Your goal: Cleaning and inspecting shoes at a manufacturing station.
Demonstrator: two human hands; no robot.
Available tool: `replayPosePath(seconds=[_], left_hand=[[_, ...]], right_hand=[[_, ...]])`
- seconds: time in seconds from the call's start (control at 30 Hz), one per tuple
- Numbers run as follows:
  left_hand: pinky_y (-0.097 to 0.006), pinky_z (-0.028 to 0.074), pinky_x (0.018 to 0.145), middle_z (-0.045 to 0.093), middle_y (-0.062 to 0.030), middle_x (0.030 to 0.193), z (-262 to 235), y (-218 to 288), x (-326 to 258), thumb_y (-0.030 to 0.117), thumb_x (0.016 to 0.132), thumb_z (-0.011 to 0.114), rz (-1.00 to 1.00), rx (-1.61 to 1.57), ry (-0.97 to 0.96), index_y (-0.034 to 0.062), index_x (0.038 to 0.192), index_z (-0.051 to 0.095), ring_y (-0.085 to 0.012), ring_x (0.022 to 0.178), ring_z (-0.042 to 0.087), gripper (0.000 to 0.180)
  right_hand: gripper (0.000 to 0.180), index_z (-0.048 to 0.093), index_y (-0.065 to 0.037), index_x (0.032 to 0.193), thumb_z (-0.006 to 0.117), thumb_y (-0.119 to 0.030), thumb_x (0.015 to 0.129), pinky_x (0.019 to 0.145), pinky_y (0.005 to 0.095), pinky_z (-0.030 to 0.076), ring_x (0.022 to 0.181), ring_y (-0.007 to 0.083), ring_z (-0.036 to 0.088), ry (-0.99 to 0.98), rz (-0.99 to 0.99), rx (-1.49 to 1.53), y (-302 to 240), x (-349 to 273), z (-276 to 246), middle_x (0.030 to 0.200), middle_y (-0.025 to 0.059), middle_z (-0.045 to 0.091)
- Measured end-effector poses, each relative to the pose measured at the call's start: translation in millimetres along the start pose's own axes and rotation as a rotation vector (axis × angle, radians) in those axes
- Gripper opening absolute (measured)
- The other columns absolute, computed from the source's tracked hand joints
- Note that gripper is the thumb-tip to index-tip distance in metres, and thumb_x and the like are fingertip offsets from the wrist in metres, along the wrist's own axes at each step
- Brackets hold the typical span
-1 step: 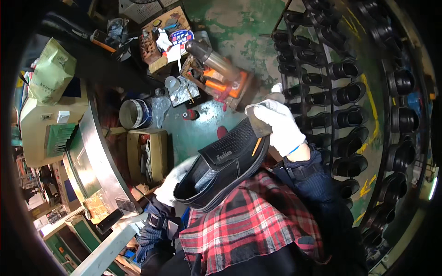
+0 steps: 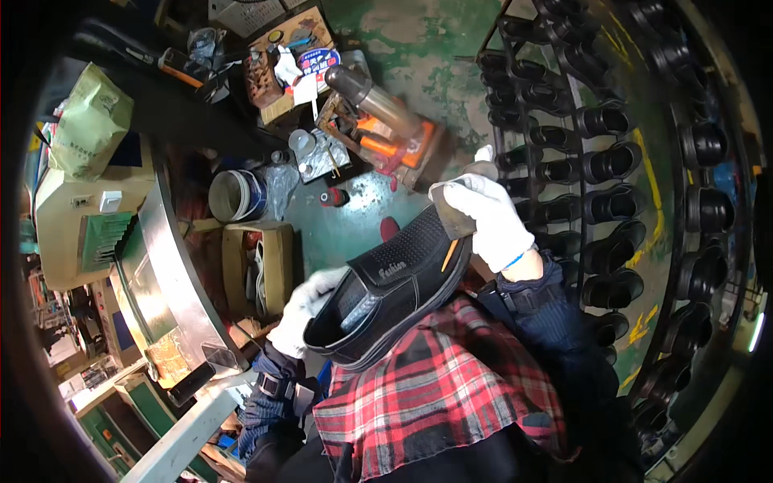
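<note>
A black slip-on shoe (image 2: 394,294) with a perforated top lies tilted across my lap, its toe up and to the right. My left hand (image 2: 298,318), in a white glove, holds the shoe's far side near the heel; part of its fingers is hidden behind the shoe. At the toe, my white-gloved right hand (image 2: 489,221) is closed on a worn, brown-grey flat piece (image 2: 452,213) that touches the upper. An orange-yellow strip (image 2: 449,256) shows on the side of the toe. Under the shoe, a red and black plaid cloth (image 2: 419,394) covers my lap.
Racks of black shoes (image 2: 612,205) stand at the right. Ahead are an orange machine with a cylinder (image 2: 398,145) and a cluttered low table (image 2: 322,36). A bucket (image 2: 229,197), a tan bin (image 2: 282,270) and a metal-edged bench (image 2: 181,266) stand at the left.
My left glove has shifted slightly up along the far side of the shoe. The shoe and my right hand look almost unmoved.
</note>
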State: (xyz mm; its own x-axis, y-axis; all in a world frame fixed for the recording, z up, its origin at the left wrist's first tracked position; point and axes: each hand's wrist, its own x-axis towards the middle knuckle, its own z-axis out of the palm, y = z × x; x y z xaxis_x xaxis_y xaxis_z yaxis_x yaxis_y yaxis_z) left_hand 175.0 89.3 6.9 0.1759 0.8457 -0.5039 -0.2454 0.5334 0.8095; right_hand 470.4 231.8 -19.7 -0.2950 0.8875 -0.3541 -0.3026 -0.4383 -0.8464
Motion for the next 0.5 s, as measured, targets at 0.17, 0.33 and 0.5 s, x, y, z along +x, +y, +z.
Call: replayPosePath(seconds=[0.17, 0.33, 0.5], left_hand=[[-0.036, 0.044, 0.095, 0.065, -0.0137, 0.110, 0, 36, 3, 0.029, 0.082, 0.068, 0.271, 0.401, -0.104, -0.0022, 0.103, 0.071, -0.0258, 0.108, 0.059, 0.037], [-0.038, 0.048, 0.061, 0.060, -0.0081, 0.075, 25, 82, -1, 0.030, 0.078, 0.071, 0.473, 0.978, -0.322, 0.0072, 0.083, 0.074, -0.0281, 0.067, 0.060, 0.024], [-0.040, 0.034, 0.049, 0.043, -0.0050, 0.053, 60, 105, -21, 0.049, 0.074, 0.075, 0.653, 1.385, -0.270, 0.0067, 0.061, 0.060, -0.0246, 0.044, 0.045, 0.048]], right_hand=[[0.017, 0.069, -0.001, 0.103, 0.061, -0.011, 0.091, 0.083, 0.0242, 0.047, 0.093, 0.0104, 0.063, -0.027, 0.150, 0.089, 3, -3, 3, 0.100, 0.0029, 0.069], [0.021, 0.068, 0.000, 0.102, 0.053, -0.013, 0.095, 0.096, 0.0338, 0.046, 0.107, 0.0222, 0.063, -0.060, -0.081, -0.055, -18, -17, 18, 0.101, 0.0092, 0.069], [0.034, 0.062, -0.001, 0.098, 0.062, -0.035, 0.093, 0.109, 0.0529, 0.038, 0.125, 0.0389, 0.054, -0.221, -0.270, 0.585, -24, -35, 17, 0.111, 0.0168, 0.066]])
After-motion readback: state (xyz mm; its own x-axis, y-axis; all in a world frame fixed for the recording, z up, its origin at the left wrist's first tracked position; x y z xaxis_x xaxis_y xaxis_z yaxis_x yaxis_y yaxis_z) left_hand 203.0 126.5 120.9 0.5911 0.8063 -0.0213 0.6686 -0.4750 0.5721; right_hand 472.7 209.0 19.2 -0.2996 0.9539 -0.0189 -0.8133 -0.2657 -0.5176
